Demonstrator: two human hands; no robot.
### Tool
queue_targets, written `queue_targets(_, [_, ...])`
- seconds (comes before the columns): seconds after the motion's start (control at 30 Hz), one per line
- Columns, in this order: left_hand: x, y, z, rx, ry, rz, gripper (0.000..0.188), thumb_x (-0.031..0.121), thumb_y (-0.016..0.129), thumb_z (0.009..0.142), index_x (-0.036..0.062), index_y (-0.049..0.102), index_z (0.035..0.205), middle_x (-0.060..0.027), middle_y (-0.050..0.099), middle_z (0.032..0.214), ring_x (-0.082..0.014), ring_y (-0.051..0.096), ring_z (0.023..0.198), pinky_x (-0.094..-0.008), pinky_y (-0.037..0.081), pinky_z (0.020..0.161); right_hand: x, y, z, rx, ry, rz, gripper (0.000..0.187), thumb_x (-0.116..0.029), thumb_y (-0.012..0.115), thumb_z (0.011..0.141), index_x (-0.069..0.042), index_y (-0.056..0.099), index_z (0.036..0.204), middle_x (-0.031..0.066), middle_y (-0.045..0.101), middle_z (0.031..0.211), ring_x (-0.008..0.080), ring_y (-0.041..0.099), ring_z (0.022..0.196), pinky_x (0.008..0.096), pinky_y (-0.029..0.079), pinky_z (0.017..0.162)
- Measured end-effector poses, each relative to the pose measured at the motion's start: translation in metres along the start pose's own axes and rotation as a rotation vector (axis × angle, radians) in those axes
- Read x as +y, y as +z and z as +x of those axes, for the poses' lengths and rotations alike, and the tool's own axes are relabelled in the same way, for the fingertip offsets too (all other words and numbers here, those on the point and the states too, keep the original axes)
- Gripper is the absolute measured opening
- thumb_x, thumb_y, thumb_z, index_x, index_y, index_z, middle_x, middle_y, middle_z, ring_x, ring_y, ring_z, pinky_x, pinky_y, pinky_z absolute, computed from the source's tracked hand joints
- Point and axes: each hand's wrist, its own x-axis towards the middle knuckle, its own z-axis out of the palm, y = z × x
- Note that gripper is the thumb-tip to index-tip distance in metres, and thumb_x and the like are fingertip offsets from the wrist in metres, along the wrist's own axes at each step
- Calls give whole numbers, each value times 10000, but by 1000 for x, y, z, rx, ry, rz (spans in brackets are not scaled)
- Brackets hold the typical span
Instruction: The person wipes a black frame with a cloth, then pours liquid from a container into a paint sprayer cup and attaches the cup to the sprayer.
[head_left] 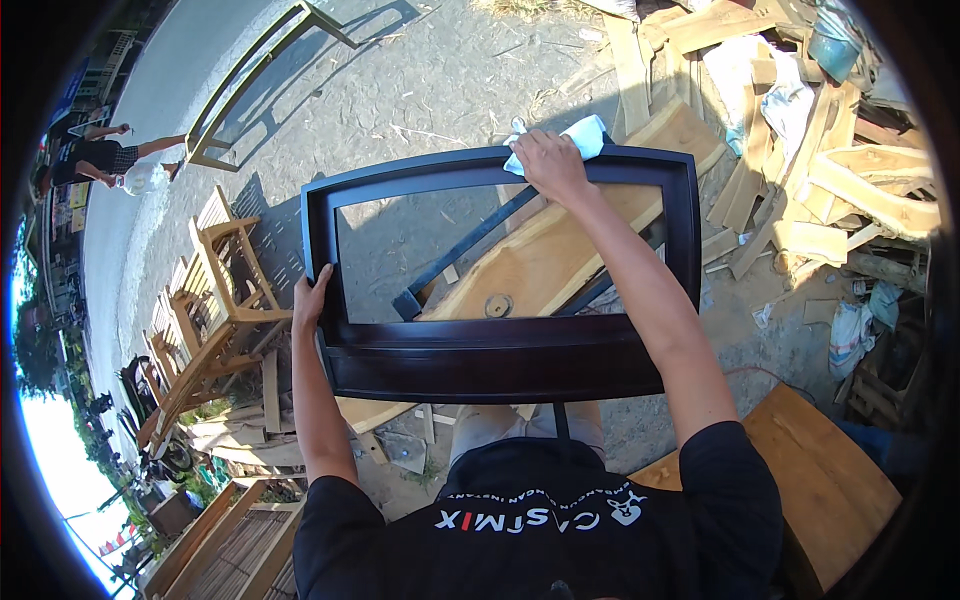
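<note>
Cloth (587, 133), pale blue and crumpled, sits bunched under the right hand (552, 163), whose fingers close loosely over it against the top rail of a dark frame (500, 365). The left hand (312, 297) grips the frame's left side, lower and nearer the body than its partner, thumb over the front edge; how far its other fingers wrap round is hidden. Glossy and nearly black, the frame spans the space between the hands and reaches past the right one, with a gently bowed top and a broad bottom rail closer to the body. Through its wide opening, below and between the hands, shows a pale wooden surface (545, 258) with a natural wavy edge and a round mark; whether the frame rests on it cannot be told. A narrow dark bar (462, 252) slants across the same opening.

Left of the left hand stand slatted wooden chairs (190, 350). Farther ahead on that side is a greenish bench frame (200, 140), with another person (97, 155) near it. Beyond the right hand, to its right, lie heaped offcuts (870, 190) and a blue bucket (833, 48). A brown wooden panel (820, 480) lies nearer the body, right of both hands.
</note>
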Motion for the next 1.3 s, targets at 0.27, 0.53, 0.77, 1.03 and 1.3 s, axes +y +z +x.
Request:
queue_targets(0.27, [-21,-5,17,-41,107,86,560,460,666,991,-51,673,1221,-266,744,1012,-390,732,1019,-455,531,870,-228,148,115,-136,28,86,413,-367,487,1044,-34,716,959,166,741,1027,363,714,994,493,531,894])
queue_targets(0.53, [-10,8,12,-30,53,4,561,486,671,981,-41,700,1170,-133,684,776,-206,666,735,-396,522,707,-193,128,135,-394,-23,7,571,-458,372,1079,-41,744,963,231,746,935,428,717,924,549,557,822])
queue_targets(0.77, [-19,-10,3,41,125,36,706,556,673,941,-3,610,1368,-290,709,1174,-441,683,1113,-490,519,975,56,-5,-15,-12,0,-94,303,-235,500,1080,-1,673,996,217,681,926,426,649,843,517,479,717])
queue_targets(1.03, [-33,-7,-42,-26,86,-15,666,533,557,1032,8,546,1440,-273,681,1263,-426,651,1191,-468,499,1010,265,-88,-118,257,500,16,445,-312,433,1117,53,653,1242,277,680,1226,450,655,1109,496,513,941])
queue_targets(1.3, [-52,-11,-78,5,38,-87,537,430,455,1104,24,543,1444,-240,661,1306,-394,609,1254,-448,454,1061,203,-113,-251,-110,867,-46,562,-394,400,1113,80,585,1351,340,617,1317,501,603,1192,533,472,1020])
